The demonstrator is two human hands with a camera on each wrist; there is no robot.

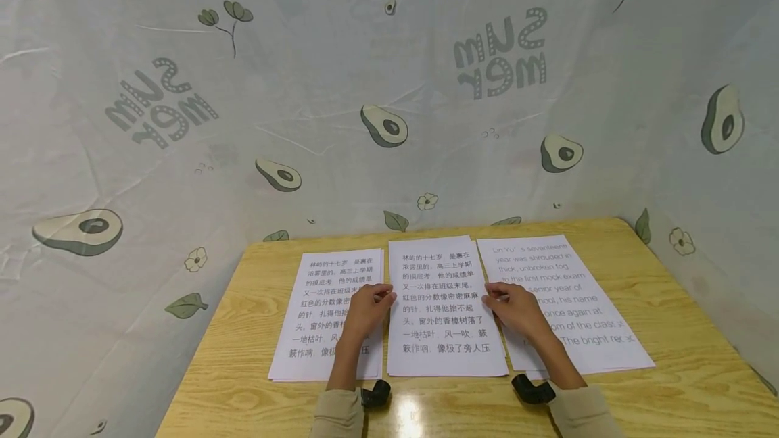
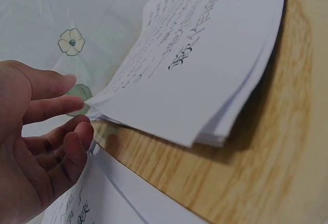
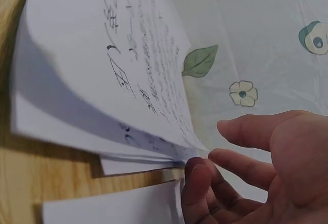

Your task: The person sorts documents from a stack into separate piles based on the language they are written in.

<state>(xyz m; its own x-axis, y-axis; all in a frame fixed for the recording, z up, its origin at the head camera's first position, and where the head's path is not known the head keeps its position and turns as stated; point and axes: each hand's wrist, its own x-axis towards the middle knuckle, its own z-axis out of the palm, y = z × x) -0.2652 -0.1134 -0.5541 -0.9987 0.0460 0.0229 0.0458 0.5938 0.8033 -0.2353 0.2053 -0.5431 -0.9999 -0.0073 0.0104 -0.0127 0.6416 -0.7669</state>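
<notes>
A middle stack of printed paper sheets (image 1: 435, 357) lies on the wooden table, covered in large Chinese characters. My left hand (image 1: 370, 313) is at its left edge, over the right side of another printed stack (image 1: 298, 363). At the opposite edge is my right hand (image 1: 517, 309), above a stack with English text (image 1: 599, 350). In the left wrist view, the left fingertips (image 2: 79, 103) meet the sheet edge, thumb apart. The right wrist view likewise has the right index fingertip (image 3: 215, 156) right at the edge, with the thumb raised away. Loose sheet edges bow upward there.
The wooden table (image 1: 231, 397) ends at a pale curtain (image 1: 328, 86) printed with avocados and leaves, which also runs along both sides. Dark wrist-worn devices (image 1: 533, 389) sit by both cuffs. Narrow strips of table separate the stacks toward the front.
</notes>
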